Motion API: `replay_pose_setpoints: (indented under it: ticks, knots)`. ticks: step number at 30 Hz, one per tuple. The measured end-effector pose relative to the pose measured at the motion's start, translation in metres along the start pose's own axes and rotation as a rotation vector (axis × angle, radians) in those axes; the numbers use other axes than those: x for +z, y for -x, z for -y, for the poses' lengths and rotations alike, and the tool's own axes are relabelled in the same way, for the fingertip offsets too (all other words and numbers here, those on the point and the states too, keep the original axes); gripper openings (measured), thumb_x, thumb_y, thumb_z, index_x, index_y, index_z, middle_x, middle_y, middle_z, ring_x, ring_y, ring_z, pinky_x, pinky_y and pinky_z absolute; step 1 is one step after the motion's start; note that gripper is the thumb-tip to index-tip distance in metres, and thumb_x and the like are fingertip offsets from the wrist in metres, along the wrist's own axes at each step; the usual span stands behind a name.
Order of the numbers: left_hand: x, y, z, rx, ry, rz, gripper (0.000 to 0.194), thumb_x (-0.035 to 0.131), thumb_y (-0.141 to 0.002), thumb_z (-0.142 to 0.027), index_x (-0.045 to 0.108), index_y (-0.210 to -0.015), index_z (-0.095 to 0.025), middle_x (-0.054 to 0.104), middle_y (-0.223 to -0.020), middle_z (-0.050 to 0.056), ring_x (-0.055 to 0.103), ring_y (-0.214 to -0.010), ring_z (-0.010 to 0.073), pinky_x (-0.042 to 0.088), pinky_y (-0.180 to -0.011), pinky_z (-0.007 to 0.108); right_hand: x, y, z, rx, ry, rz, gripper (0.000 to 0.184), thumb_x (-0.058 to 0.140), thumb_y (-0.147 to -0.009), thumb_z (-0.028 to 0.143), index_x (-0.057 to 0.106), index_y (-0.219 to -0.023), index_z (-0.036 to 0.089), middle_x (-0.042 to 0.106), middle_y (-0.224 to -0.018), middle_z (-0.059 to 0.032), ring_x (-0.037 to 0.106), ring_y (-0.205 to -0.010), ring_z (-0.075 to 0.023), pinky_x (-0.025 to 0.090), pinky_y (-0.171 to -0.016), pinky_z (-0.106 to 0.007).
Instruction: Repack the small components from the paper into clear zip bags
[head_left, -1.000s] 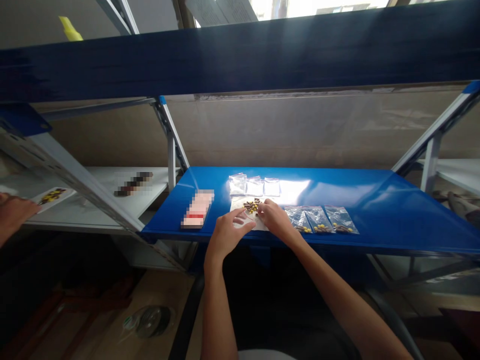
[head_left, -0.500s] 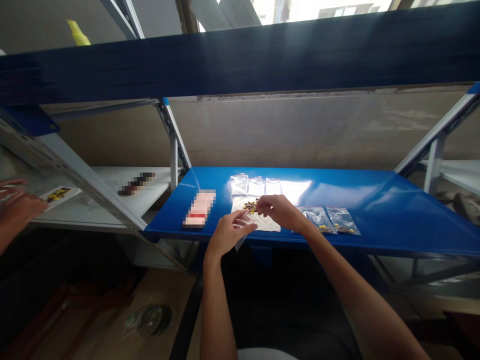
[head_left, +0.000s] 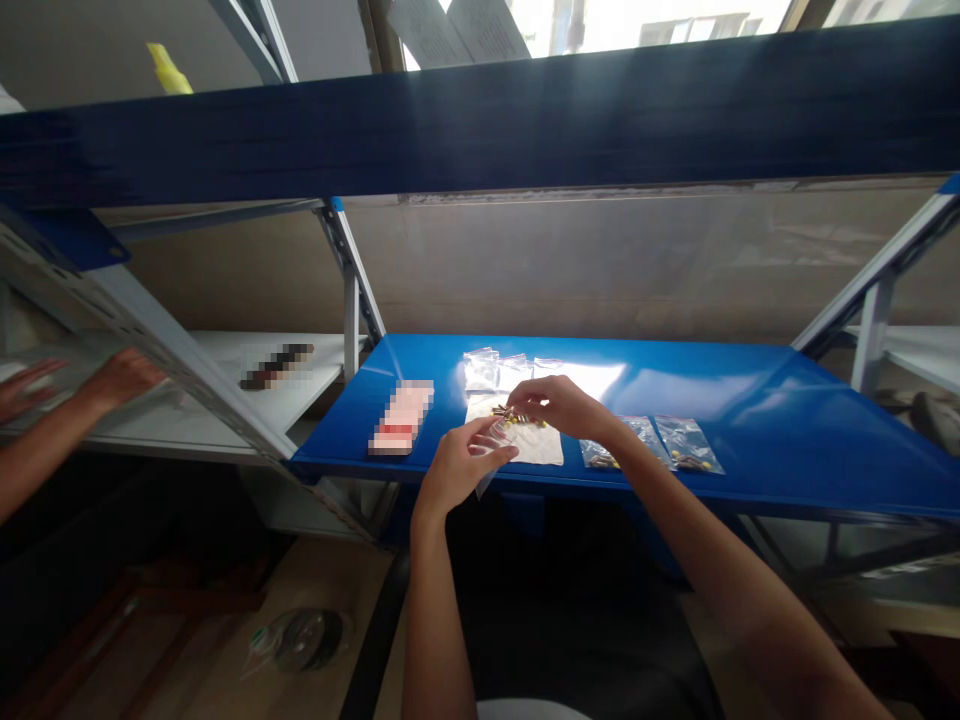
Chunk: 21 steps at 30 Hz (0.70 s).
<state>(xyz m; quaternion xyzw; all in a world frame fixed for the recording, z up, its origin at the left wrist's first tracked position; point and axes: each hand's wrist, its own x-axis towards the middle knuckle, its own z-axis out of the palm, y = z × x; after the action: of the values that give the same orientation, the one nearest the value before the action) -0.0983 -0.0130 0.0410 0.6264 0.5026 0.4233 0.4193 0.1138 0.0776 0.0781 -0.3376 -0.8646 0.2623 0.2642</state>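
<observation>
My left hand (head_left: 459,462) is closed on a clear zip bag (head_left: 485,484) whose lower corner hangs past the table's front edge. Just beyond it lies a pile of small yellow and dark-brown pieces (head_left: 531,421) on a white sheet (head_left: 550,447). My right hand (head_left: 559,402) hovers over this pile, thumb and fingers bent together at its left part; what is between the fingertips is too small to make out. Right of the sheet lie several clear bags with such pieces inside, the outermost bag (head_left: 688,446) among them. Behind the sheet are 3 flat clear bags (head_left: 480,370).
A blurred-out pink and white item (head_left: 402,418) lies on the blue table (head_left: 757,400), left of the sheet. A blue beam (head_left: 480,130) crosses above. On the left, another person's hands (head_left: 120,382) are over a white shelf (head_left: 214,400) with a blurred-out dark item (head_left: 277,366).
My right hand has shifted slightly over the pile, uncovering more pieces on its right side. The left hand keeps the bag in place. The other person's hand has moved rightward.
</observation>
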Motion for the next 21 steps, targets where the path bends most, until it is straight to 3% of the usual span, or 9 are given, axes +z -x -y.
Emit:
replay_pose_setpoints:
  ticks: [4, 10, 16, 21]
  knots:
    - [-0.002, 0.001, 0.0, -0.019, -0.044, -0.066, 0.059, 0.081, -0.081, -0.048, 0.07, -0.13, -0.017, 0.078, -0.106, 0.01, 0.073, -0.098, 0.0247, 0.059, -0.086, 0.035, 0.011, -0.027, -0.037, 0.215, 0.344, -0.028, 0.027, 0.056, -0.089, 0.004, 0.08, -0.093, 0.016, 0.079, -0.096, -0.0115, 0.071, -0.085, -0.022, 0.049, -0.074, -0.029]
    - [-0.004, 0.001, 0.007, -0.03, -0.047, -0.087, 0.057, 0.08, -0.082, -0.048, 0.07, -0.128, -0.017, 0.078, -0.103, 0.009, 0.074, -0.095, 0.0236, 0.059, -0.084, 0.033, 0.035, -0.051, -0.071, 0.308, 0.441, 0.052, 0.019, 0.063, -0.085, 0.005, 0.08, -0.092, 0.009, 0.078, -0.097, -0.0182, 0.07, -0.087, -0.0258, 0.045, -0.068, -0.028]
    - [-0.006, -0.001, 0.013, -0.02, -0.049, -0.085, 0.054, 0.078, -0.083, -0.05, 0.071, -0.125, -0.017, 0.078, -0.101, 0.008, 0.074, -0.095, 0.0232, 0.059, -0.083, 0.031, 0.034, -0.053, -0.074, 0.313, 0.45, 0.131, 0.021, 0.063, -0.083, 0.001, 0.079, -0.091, 0.012, 0.077, -0.095, -0.0137, 0.069, -0.083, -0.0221, 0.042, -0.064, -0.025]
    - [-0.009, 0.0, 0.014, -0.014, -0.055, -0.102, 0.055, 0.077, -0.084, -0.051, 0.07, -0.127, -0.018, 0.078, -0.098, 0.007, 0.073, -0.094, 0.0228, 0.058, -0.083, 0.031, 0.021, -0.053, -0.064, 0.289, 0.42, 0.112, 0.022, 0.06, -0.085, -0.001, 0.076, -0.091, 0.012, 0.077, -0.097, -0.013, 0.068, -0.086, -0.0203, 0.043, -0.068, -0.024]
